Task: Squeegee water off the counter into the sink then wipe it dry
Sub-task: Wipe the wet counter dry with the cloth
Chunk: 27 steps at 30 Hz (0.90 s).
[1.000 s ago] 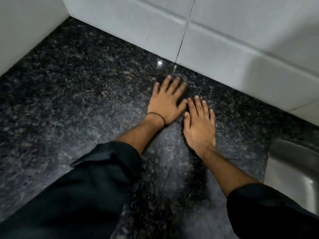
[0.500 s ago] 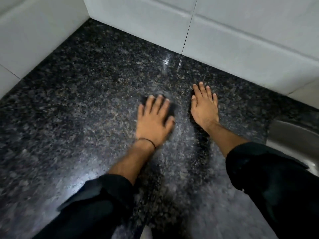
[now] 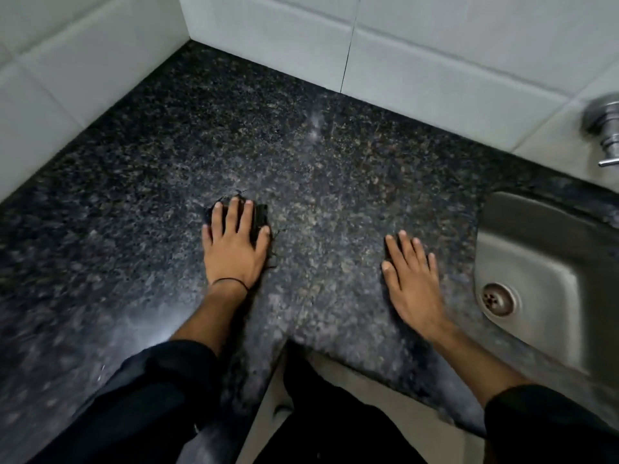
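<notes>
The black speckled granite counter [image 3: 335, 169] fills the view, with a wet sheen in its middle. My left hand [image 3: 234, 249] lies flat with fingers spread, pressing a dark cloth [image 3: 262, 216] onto the counter; only the cloth's edges show around the fingers. My right hand [image 3: 413, 283] rests palm down on the bare counter, fingers apart, holding nothing, a short way left of the steel sink [image 3: 549, 236]. The sink's drain [image 3: 497, 299] is visible.
White tiled walls [image 3: 268, 31] meet in a corner at the back left. A metal tap [image 3: 605, 127] sticks out from the tiles above the sink. The counter's front edge [image 3: 368, 366] runs just below my wrists, with my dark clothing beneath.
Both hands have come back from the rear wall toward the front edge. The left hand dragged the cloth with it; the right hand moved apart, rightward toward the sink.
</notes>
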{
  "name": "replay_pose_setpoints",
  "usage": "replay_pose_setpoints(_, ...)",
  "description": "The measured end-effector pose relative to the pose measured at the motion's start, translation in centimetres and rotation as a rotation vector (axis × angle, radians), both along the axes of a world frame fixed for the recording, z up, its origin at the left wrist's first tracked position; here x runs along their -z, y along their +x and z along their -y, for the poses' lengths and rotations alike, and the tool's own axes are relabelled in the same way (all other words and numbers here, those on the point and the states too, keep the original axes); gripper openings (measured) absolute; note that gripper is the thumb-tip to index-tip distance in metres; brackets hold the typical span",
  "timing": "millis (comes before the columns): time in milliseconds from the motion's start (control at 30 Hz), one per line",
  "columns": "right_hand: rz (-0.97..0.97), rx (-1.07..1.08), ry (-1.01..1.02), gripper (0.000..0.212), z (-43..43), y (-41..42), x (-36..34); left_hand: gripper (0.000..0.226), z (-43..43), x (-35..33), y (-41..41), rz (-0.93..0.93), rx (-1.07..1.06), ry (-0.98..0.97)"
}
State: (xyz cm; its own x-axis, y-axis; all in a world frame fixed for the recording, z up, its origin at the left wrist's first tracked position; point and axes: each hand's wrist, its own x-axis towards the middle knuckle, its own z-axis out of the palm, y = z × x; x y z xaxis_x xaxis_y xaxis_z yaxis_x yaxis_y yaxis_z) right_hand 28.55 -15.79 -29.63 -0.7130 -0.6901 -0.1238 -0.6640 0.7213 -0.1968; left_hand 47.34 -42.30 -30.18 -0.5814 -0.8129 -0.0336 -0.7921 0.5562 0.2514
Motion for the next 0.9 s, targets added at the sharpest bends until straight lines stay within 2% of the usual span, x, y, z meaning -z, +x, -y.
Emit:
replay_pose_setpoints(100, -0.062, 0.025, -0.015, 0.055, -0.1, 1.1, 0.1, 0.065, -7.3, -0.1, -0.1, -0.024, 0.111, 0.0)
replay_pose_setpoints(233, -0.074, 0.022, -0.026, 0.053, 0.0, 1.0, 0.1, 0.064, -17.4, -0.1, -0.4, -0.036, 0.436, 0.038)
replay_pose_setpoints(333, -0.08, 0.023, -0.033, 0.052, -0.2, 1.2, 0.1, 0.062, -18.1, 0.0, 1.3, -0.042, 0.548, 0.011)
replay_pose_setpoints(433, -0.061, 0.032, -0.028, 0.053, -0.1, 1.4, -0.1, 0.065, -13.4, 0.3, 4.5, -0.029, 0.401, 0.002)
replay_pose_setpoints(567, -0.051, 0.043, -0.034, 0.054, -0.1, 1.6, -0.2, 0.069, -6.4, 0.3, 11.4, -0.007, -0.039, -0.002)
replay_pose_setpoints(700, -0.053, 0.053, -0.028, 0.054, 0.0, 1.7, -0.3, 0.065, -6.6, -0.3, 12.9, 0.001, -0.274, 0.042)
replay_pose_setpoints(767, -0.051, 0.051, -0.031, 0.054, 0.1, 1.8, -0.3, 0.065, -8.8, -0.6, 10.3, -0.008, -0.237, 0.011)
replay_pose_setpoints(900, -0.058, 0.044, -0.035, 0.054, 0.0, 1.6, -0.1, 0.066, -15.3, -0.3, 2.8, -0.035, 0.094, 0.025)
